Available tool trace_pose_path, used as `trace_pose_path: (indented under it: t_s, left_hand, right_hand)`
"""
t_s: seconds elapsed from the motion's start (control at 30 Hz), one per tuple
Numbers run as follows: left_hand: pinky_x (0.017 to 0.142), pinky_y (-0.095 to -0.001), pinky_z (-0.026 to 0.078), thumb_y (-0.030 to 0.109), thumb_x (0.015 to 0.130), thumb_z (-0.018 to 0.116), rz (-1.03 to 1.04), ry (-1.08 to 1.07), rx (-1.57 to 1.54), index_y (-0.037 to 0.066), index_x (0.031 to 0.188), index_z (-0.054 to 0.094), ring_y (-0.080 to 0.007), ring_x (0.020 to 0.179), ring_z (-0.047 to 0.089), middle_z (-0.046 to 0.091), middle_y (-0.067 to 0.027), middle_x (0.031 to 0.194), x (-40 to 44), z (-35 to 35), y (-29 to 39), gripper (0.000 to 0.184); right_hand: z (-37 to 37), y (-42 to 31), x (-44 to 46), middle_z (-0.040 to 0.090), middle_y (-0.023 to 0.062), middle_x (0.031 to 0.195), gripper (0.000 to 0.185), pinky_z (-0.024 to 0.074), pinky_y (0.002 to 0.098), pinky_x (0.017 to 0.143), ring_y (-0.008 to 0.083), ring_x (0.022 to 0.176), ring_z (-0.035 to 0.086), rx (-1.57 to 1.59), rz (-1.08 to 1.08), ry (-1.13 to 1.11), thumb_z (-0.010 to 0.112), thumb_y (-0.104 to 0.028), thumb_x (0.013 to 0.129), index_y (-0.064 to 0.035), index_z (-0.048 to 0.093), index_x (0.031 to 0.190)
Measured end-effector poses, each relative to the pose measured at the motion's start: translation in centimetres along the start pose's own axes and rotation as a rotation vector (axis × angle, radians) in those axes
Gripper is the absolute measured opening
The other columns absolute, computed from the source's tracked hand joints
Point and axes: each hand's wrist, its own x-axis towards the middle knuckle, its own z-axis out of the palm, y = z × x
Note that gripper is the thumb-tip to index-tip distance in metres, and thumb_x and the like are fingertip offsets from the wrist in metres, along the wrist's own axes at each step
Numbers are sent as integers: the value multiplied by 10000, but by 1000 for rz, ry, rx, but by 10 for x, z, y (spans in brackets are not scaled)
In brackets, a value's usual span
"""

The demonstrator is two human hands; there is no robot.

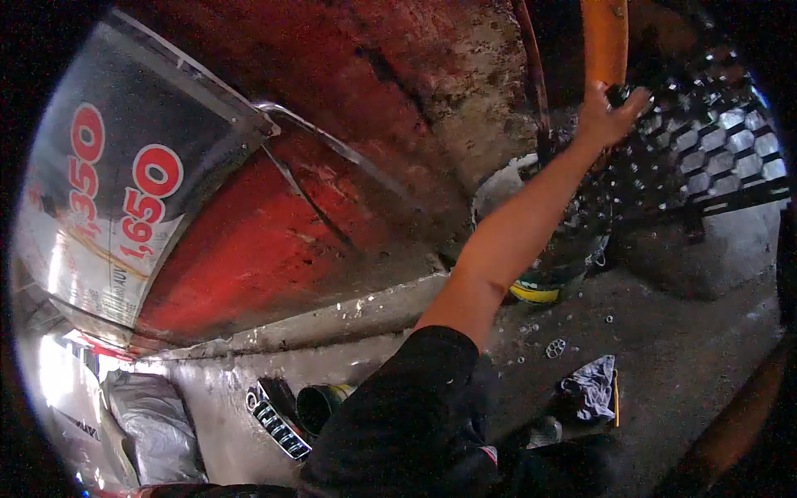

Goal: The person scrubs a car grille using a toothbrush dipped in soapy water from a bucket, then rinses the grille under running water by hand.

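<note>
My left arm stretches up and across the view, and my left hand (610, 120) is at the upper right with its fingers curled. A small dark piece shows between thumb and fingers, too dim to name. Right above the hand, the lower end of an orange tube (605, 41) meets it. Beside the hand on the right is a black lattice with hexagonal openings (722, 153). Behind my forearm stands a bucket (498, 187), partly hidden, and a yellow-marked container (535, 293) sits below it. Of my right arm only a dim forearm shows at the lower right edge; the hand is out of frame.
A worn red wall (299, 241) carries a price sign (124, 191). On the floor are a metal ring-shaped part (555, 349), small loose pieces, a crumpled cloth (591, 388), a tray of sockets (280, 427), a dark bucket (314, 408) and a grey sack (154, 427).
</note>
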Motion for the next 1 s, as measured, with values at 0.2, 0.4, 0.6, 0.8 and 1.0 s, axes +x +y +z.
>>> trace_pose_path:
  t_s: [0.2, 0.4, 0.6, 0.8, 1.0]
  left_hand:
    - [836, -454, 489, 721, 687, 626, -21, -136, 236, -22, 1092, 580, -396, 973, 629, 642, -263, 1021, 5, -83, 114, 847]
    - [836, -447, 496, 787, 700, 526, -96, -243, 831, 32, 1133, 606, -386, 971, 629, 660, -232, 997, -57, -160, 35, 874]
    - [876, -452, 481, 795, 727, 482, -510, -448, 1113, 26, 1217, 583, -390, 1023, 608, 650, -239, 1054, -151, -258, -33, 917]
    - [857, -441, 490, 682, 815, 490, -435, -509, 1339, 33, 1155, 620, -367, 966, 621, 661, -199, 1039, -170, -294, -44, 744]
    - [768, -418, 509, 370, 916, 556, -19, -571, 822, 58, 973, 668, -342, 868, 620, 660, -126, 978, -112, -223, -71, 337]
  right_hand:
    - [2, 11, -7, 593, 102, 1004, 546, 478, 347, 769, 229, 921, 570, 130, -5, 12, 549, -172, 741, 6, 477, 1252]
    - [74, 112, 25, 590, 102, 994, 561, 479, 340, 758, 226, 912, 568, 764, 302, 50, 549, -159, 726, 10, 470, 1255]
    - [228, 124, -100, 564, 9, 808, 506, 484, 327, 637, 141, 721, 592, 1228, 947, -130, 582, -323, 933, -5, 463, 1307]
    - [249, 22, -103, 566, 50, 736, 354, 474, 316, 594, 169, 695, 606, 926, 1072, -122, 663, -353, 879, -47, 585, 1038]
    - [243, 44, -118, 582, 66, 718, 292, 445, 305, 546, 166, 598, 567, 1022, 1028, -166, 644, -336, 887, -53, 632, 955]
